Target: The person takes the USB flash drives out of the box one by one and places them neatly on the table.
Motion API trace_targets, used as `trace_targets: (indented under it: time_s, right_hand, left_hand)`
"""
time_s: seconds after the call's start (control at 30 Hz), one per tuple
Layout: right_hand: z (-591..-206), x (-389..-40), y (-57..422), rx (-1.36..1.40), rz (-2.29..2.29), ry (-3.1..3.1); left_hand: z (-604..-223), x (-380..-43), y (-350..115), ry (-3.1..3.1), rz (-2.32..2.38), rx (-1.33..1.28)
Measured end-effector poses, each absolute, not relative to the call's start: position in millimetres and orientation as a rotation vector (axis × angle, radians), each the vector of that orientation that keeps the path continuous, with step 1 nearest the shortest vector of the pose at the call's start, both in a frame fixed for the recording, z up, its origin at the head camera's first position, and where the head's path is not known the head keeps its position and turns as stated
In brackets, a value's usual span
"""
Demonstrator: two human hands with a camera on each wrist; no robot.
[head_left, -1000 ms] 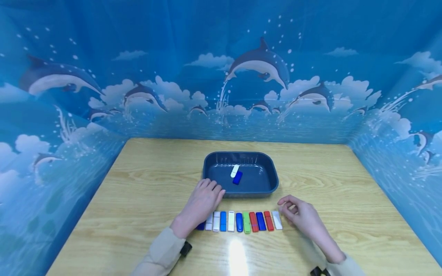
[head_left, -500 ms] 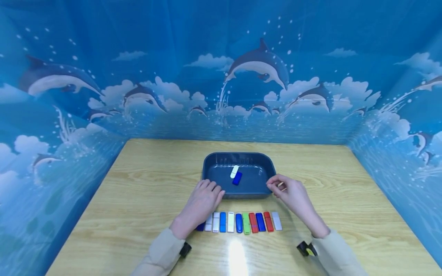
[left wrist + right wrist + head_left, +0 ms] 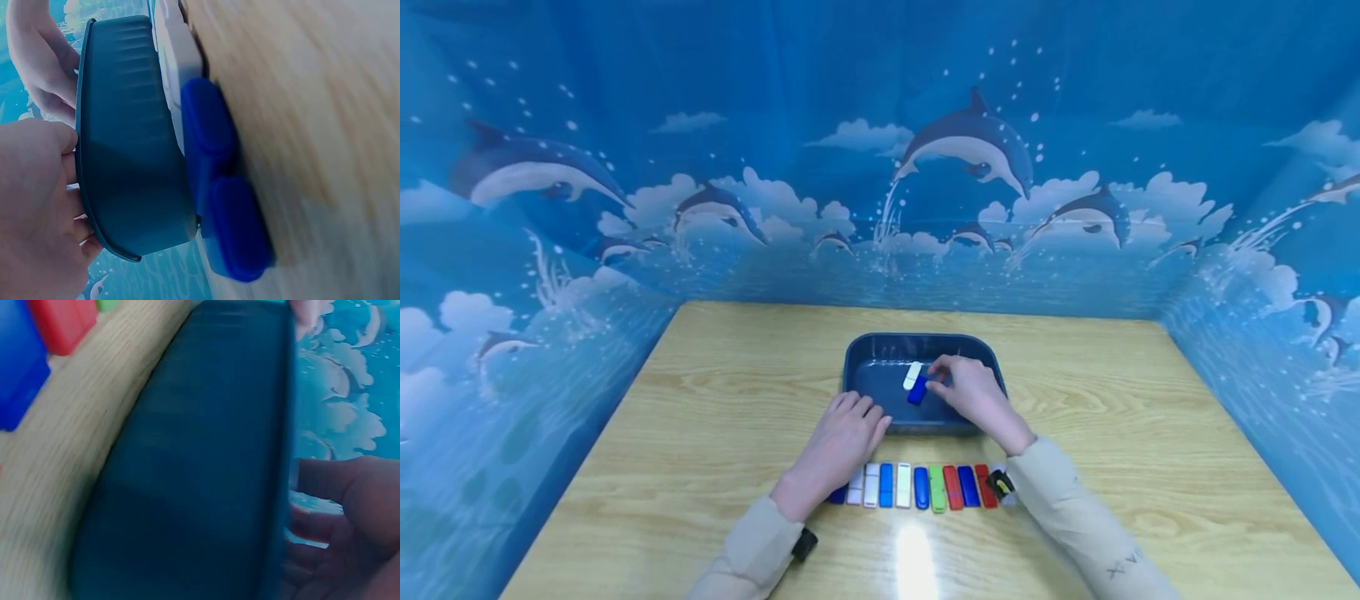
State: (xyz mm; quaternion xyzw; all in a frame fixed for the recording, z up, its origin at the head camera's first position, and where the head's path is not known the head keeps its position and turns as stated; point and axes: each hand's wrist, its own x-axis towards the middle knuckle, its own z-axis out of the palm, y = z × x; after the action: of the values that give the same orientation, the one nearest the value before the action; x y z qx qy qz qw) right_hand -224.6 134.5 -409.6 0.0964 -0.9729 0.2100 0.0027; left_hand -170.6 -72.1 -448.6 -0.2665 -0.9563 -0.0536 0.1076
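A dark blue tray [image 3: 868,367] stands mid-table, with a white USB stick [image 3: 912,375] and a blue USB stick [image 3: 917,391] lying close together on its floor. My left hand [image 3: 841,433] grips the tray's near-left rim; in the left wrist view its fingers reach behind that rim. Over the inside of the tray is my right hand [image 3: 973,390], thumb and forefinger apart at the right of the blue stick. Whether they touch the stick is unclear. The tray's wall [image 3: 187,456] hides the fingertips in the right wrist view.
In front of the tray runs a row of several USB sticks, among them a green one [image 3: 937,488] and a red one [image 3: 953,487]. My left wrist covers part of its left end, my right sleeve its right end. Dolphin-printed cloth [image 3: 775,167] surrounds the wooden table [image 3: 737,350].
My right hand has moved from beside the row's right end, past the tray's right rim, leftward into the tray beside the two sticks. My left hand has stayed on the rim.
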Motion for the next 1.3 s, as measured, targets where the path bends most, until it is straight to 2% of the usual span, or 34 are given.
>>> trace_targets:
  time_s: [0.67, 0.97, 1.3]
  right_hand:
    - [-434, -253, 108, 0.159, 0.274, -3.291]
    - [-434, -256, 115, 0.235, 0.463, -3.285]
    - [-433, -256, 127, 0.024, 0.832, -3.301]
  left_hand:
    - [-450, -170, -74, -2.778, -0.159, -0.803]
    - [-449, -170, -73, -2.773, -0.163, -0.799]
    - [-449, -169, -72, -2.803, -0.15, -0.781]
